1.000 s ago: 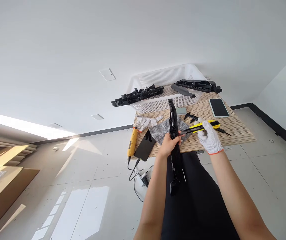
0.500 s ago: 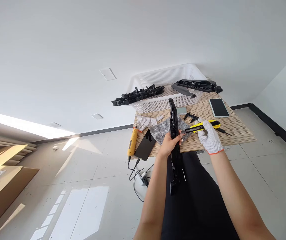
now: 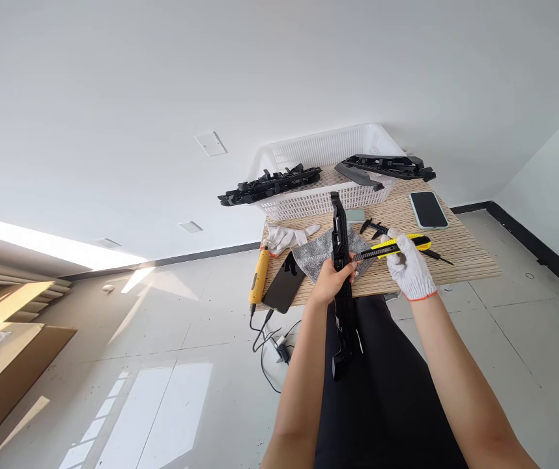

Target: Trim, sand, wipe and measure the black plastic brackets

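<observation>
My bare left hand [image 3: 333, 280] is wrapped around the middle of a long black plastic part [image 3: 341, 238], whose lower end hangs over my lap. In a white knit glove, my right hand [image 3: 409, 267] grips a yellow and black utility knife [image 3: 419, 242]. The knife's blade points left and its tip is at the black part, close to my left fingers; whether it touches is too small to tell. Beneath the part, a grey cloth [image 3: 313, 251] lies on the wooden table [image 3: 470, 260]. Black calipers [image 3: 374, 228] rest just beyond my right hand.
At the back stands a white plastic basket [image 3: 303, 207] with black plastic parts [image 3: 279, 185] across its rim. On the left are a glove [image 3: 284, 240], a yellow corded tool [image 3: 258, 277] and a dark phone [image 3: 284, 283]. Another phone [image 3: 429, 210] lies right. Cables [image 3: 264, 342] hang beside the table.
</observation>
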`<state>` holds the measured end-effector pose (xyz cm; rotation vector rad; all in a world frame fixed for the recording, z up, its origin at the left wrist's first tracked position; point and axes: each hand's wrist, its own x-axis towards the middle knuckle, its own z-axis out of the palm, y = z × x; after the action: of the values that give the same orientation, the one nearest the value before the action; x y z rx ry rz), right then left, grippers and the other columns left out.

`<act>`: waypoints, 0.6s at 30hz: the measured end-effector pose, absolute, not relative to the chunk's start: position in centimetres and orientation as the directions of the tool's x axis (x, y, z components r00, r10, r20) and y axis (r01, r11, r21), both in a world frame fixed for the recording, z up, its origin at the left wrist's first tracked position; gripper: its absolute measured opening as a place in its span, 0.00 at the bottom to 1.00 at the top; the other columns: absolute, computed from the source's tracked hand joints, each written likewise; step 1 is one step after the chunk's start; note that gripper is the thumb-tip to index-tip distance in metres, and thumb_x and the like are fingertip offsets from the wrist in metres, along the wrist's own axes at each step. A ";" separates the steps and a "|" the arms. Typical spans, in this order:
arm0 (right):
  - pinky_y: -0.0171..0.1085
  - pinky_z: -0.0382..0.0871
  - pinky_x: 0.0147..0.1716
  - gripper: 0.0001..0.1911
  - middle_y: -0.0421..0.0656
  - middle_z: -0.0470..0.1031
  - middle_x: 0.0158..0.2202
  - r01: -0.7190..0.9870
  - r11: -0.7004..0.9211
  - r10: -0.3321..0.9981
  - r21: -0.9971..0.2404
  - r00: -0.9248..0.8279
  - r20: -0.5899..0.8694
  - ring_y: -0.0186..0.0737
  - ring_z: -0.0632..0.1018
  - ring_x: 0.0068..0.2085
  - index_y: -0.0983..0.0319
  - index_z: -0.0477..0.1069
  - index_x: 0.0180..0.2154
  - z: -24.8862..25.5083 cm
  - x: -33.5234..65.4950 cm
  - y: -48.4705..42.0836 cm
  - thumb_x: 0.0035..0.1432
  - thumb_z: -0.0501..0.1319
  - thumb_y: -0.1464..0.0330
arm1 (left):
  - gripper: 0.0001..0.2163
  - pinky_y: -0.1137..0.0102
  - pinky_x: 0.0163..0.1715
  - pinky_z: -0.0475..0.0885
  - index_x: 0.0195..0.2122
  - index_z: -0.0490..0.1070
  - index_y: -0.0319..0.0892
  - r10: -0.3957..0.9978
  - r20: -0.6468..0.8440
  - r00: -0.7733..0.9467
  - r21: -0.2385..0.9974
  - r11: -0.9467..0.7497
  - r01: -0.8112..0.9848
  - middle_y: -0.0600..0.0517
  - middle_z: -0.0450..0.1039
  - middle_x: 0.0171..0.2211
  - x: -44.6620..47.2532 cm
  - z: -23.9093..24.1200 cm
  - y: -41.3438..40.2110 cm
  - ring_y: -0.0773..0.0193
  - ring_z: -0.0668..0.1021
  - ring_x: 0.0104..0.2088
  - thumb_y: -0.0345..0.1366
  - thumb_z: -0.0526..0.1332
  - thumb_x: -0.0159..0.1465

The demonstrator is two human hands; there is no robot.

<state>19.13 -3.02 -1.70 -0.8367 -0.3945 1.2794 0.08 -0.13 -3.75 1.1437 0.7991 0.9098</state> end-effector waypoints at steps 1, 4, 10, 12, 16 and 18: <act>0.20 0.59 0.12 0.09 0.41 0.81 0.39 -0.674 0.055 0.945 -0.736 0.273 -0.179 0.21 0.67 0.20 0.58 0.79 0.40 -1.7 19.1 -3.0 0.57 0.67 0.63 | 0.17 0.71 0.29 0.67 0.41 0.72 0.39 0.905 -0.067 0.421 0.971 0.157 -0.183 0.54 0.73 0.27 0.1 -3.8 -0.1 0.71 0.72 0.22 0.44 0.70 0.57; 0.20 0.60 0.12 0.10 0.41 0.81 0.39 -0.668 0.063 0.950 -0.742 0.269 -0.161 0.21 0.67 0.20 0.58 0.79 0.41 -1.9 19.2 -3.0 0.57 0.67 0.63 | 0.17 0.71 0.29 0.67 0.42 0.72 0.40 0.906 -0.064 0.419 0.971 0.154 -0.184 0.53 0.75 0.29 0.1 -3.8 -0.1 0.72 0.72 0.22 0.43 0.70 0.58; 0.20 0.62 0.12 0.11 0.43 0.81 0.41 -0.696 0.081 0.953 -0.713 0.263 -0.148 0.21 0.69 0.20 0.60 0.79 0.42 -2.4 19.4 -2.9 0.59 0.68 0.62 | 0.16 0.71 0.27 0.67 0.42 0.72 0.40 0.907 -0.064 0.415 0.969 0.156 -0.192 0.52 0.75 0.32 0.1 -3.8 -0.2 0.72 0.72 0.22 0.42 0.70 0.58; 0.21 0.64 0.12 0.13 0.44 0.81 0.40 -0.727 0.073 0.951 -0.682 0.257 -0.173 0.23 0.72 0.21 0.61 0.79 0.43 -2.5 19.5 -2.9 0.60 0.67 0.60 | 0.16 0.71 0.27 0.67 0.42 0.71 0.40 0.910 -0.071 0.409 0.970 0.158 -0.185 0.54 0.73 0.28 0.1 -3.7 -0.2 0.72 0.72 0.22 0.42 0.70 0.57; 0.24 0.67 0.12 0.18 0.45 0.82 0.39 -0.776 0.030 0.952 -0.630 0.214 -0.218 0.30 0.77 0.25 0.60 0.78 0.44 -2.5 19.8 -2.9 0.63 0.64 0.54 | 0.17 0.72 0.27 0.66 0.41 0.70 0.40 0.911 -0.080 0.405 0.969 0.166 -0.181 0.57 0.70 0.24 0.1 -3.4 -0.3 0.71 0.71 0.22 0.43 0.70 0.57; 0.24 0.69 0.13 0.19 0.46 0.82 0.39 -0.780 0.022 0.951 -0.625 0.208 -0.227 0.30 0.78 0.25 0.61 0.77 0.45 -2.4 19.9 -2.8 0.63 0.64 0.53 | 0.17 0.71 0.27 0.66 0.41 0.70 0.40 0.912 -0.091 0.400 0.968 0.175 -0.178 0.58 0.68 0.23 0.2 -3.2 -0.4 0.71 0.71 0.22 0.44 0.71 0.56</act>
<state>19.92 -2.84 -2.42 -0.7375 -0.2872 1.3699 0.17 -0.42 -3.16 1.1217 0.8287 0.9128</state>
